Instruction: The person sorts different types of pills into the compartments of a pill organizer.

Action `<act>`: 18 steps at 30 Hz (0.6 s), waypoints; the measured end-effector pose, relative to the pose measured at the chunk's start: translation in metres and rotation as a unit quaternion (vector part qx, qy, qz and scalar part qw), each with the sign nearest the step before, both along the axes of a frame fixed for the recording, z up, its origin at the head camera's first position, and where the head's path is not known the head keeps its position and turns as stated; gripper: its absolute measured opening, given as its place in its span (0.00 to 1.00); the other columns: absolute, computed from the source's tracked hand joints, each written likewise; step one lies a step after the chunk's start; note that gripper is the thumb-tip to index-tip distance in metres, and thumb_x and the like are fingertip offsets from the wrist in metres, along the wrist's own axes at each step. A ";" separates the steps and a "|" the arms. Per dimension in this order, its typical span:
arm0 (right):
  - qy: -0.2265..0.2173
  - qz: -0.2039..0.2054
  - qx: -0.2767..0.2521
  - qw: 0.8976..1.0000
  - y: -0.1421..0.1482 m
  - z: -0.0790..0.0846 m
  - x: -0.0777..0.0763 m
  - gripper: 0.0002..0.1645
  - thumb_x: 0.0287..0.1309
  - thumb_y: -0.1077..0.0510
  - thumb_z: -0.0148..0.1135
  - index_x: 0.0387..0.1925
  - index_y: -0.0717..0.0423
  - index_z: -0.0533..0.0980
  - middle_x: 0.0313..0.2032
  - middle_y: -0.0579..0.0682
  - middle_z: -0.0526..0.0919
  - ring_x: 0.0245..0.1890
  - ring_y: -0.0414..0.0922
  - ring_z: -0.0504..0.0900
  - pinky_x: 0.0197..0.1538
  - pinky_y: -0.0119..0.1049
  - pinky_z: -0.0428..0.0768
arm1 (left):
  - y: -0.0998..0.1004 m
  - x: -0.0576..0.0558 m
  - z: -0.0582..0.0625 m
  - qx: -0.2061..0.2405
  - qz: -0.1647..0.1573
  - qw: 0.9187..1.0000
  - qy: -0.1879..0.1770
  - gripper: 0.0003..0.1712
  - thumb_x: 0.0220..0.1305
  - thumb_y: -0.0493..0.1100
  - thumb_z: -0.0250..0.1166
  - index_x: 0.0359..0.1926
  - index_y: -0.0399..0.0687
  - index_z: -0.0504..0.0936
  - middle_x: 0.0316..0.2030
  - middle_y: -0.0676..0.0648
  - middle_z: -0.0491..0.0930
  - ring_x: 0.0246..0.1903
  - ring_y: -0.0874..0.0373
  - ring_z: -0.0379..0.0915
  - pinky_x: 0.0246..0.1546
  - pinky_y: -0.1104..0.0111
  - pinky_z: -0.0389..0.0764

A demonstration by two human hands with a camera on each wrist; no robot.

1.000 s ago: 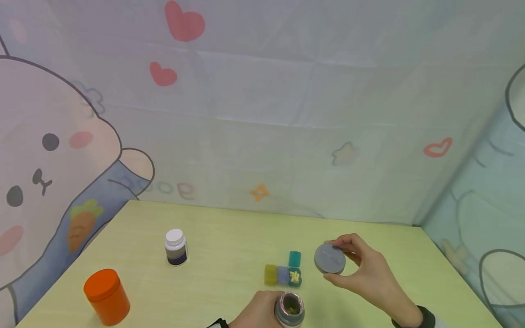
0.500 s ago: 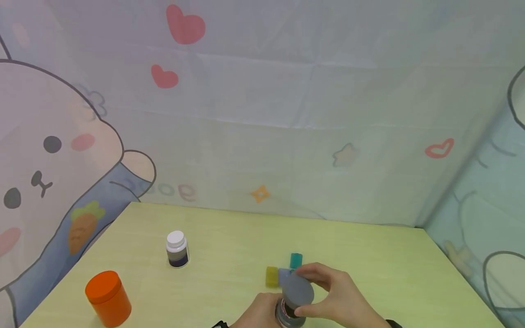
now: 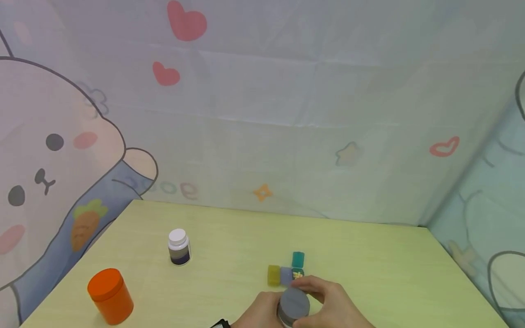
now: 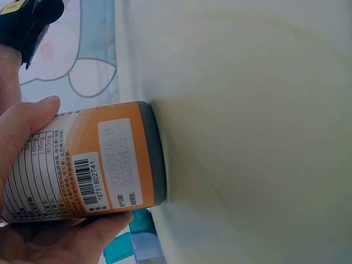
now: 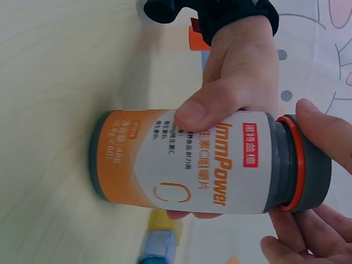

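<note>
My left hand grips a supplement bottle with a white and orange label and a grey base; in the left wrist view its barcode side shows. The bottle stands upright at the table's near side. My right hand holds the grey cap on the bottle's mouth, thumb and fingers on opposite sides. An orange ring shows under the cap in the right wrist view. Just beyond the hands lies a small pill box with yellow, blue and teal compartments. Pale tablets lie in the teal one, whose lid is flipped back.
An orange jar with a lid stands at the table's left front. Behind it is a white bottle with a dark lower band. A printed cloth hangs along the far edge of the table.
My right hand has brought the grey cap leftward and down from beside the bottle onto its mouth. The tilted cap has levelled. My left hand has stayed around the bottle.
</note>
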State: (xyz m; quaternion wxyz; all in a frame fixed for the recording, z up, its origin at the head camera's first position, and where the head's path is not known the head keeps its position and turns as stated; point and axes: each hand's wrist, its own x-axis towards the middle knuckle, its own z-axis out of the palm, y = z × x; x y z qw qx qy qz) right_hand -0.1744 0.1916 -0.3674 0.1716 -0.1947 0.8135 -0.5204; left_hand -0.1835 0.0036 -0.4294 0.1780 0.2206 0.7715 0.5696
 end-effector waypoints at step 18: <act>0.024 -0.054 -0.028 0.998 -0.001 -0.019 0.005 0.37 0.40 0.53 0.73 0.54 0.60 0.71 0.48 0.53 0.78 0.54 0.53 0.72 0.56 0.58 0.64 | 0.000 0.000 -0.002 0.005 -0.005 1.000 0.006 0.16 0.47 0.48 0.71 0.40 0.61 0.80 0.32 0.62 0.80 0.33 0.69 0.76 0.35 0.73 0.74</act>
